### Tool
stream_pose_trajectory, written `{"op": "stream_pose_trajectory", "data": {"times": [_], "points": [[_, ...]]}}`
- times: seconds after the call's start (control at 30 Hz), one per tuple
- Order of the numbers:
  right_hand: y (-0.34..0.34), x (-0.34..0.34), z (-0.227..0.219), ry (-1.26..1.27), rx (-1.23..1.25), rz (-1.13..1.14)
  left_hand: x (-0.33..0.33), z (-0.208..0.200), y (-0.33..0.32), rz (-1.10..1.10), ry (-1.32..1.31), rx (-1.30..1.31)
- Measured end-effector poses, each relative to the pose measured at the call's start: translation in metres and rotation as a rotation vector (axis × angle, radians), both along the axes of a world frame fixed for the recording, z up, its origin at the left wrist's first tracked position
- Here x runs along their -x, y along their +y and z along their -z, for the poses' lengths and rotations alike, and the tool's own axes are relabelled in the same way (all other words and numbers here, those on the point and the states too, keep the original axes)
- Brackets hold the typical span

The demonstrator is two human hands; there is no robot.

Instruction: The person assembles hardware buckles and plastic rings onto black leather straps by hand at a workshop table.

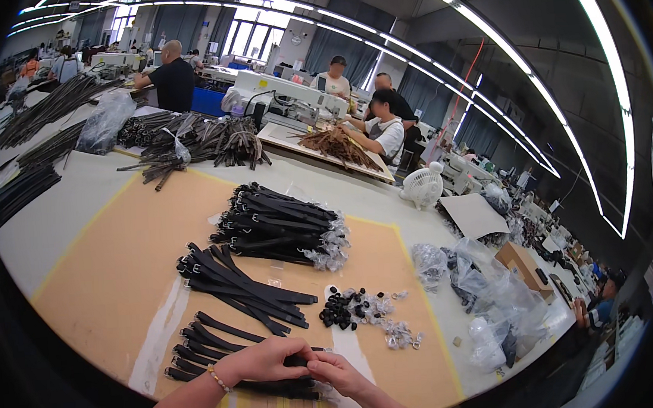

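Observation:
My left hand (275,359), with a beaded bracelet at its wrist, and my right hand (340,372) meet at the table's near edge. Both have curled fingers pinched together. Something small and dark shows between them, but its kind is hidden. Beneath and beside them lies a row of black buckled straps (218,333), side by side. Beyond that, more black straps (246,287) fan out in a loose heap. Farther back is a thick stack of black straps (275,222), their right ends wrapped in clear plastic. Small black loops (338,312) form a pile right of the heap.
Small clear-plastic pieces (378,307) lie beside the loops. Plastic bags (496,291) and a cardboard box (523,268) fill the right side. A white fan (423,187) stands at the back edge. Strap bundles (181,145) lie far left. Across the table, a person handles brown strips (338,145).

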State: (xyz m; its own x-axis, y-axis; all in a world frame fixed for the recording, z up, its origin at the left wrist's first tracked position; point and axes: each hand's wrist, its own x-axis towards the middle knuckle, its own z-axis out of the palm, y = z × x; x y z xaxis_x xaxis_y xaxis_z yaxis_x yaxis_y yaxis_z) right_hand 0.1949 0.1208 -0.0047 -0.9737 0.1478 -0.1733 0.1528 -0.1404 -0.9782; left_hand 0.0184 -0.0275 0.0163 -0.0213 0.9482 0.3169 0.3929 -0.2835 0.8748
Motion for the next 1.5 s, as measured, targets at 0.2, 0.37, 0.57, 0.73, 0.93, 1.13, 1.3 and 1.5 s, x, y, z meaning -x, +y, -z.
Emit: {"op": "stream_pose_trajectory", "data": {"times": [0.2, 0.37, 0.57, 0.73, 0.93, 1.13, 1.3, 1.5], "points": [[-0.023, 0.001, 0.003, 0.056, 0.024, 0.197, 0.002, -0.004, -0.006, 0.086, -0.140, -0.026], [-0.048, 0.009, -0.017, 0.053, 0.026, 0.354, 0.013, -0.013, -0.013, 0.144, -0.099, -0.023], [-0.045, 0.005, -0.048, 0.066, 0.085, 0.211, 0.023, -0.017, -0.022, 0.041, -0.177, -0.172], [-0.047, 0.000, -0.054, 0.072, 0.231, 0.078, 0.024, -0.022, -0.028, 0.056, -0.153, -0.185], [-0.068, 0.001, -0.051, 0.100, -0.007, 0.249, 0.024, -0.021, -0.032, 0.101, -0.161, -0.219], [-0.048, -0.001, -0.061, 0.101, -0.466, 0.178, 0.039, -0.032, -0.037, 0.037, 0.014, 0.075], [-0.009, 0.000, -0.070, -0.234, -1.150, -0.014, 0.057, -0.019, -0.035, -0.031, 0.113, 0.338], [0.000, -0.008, -0.035, -0.005, -1.390, -0.161, 0.039, 0.011, -0.012, 0.021, 0.275, 0.416]]}}
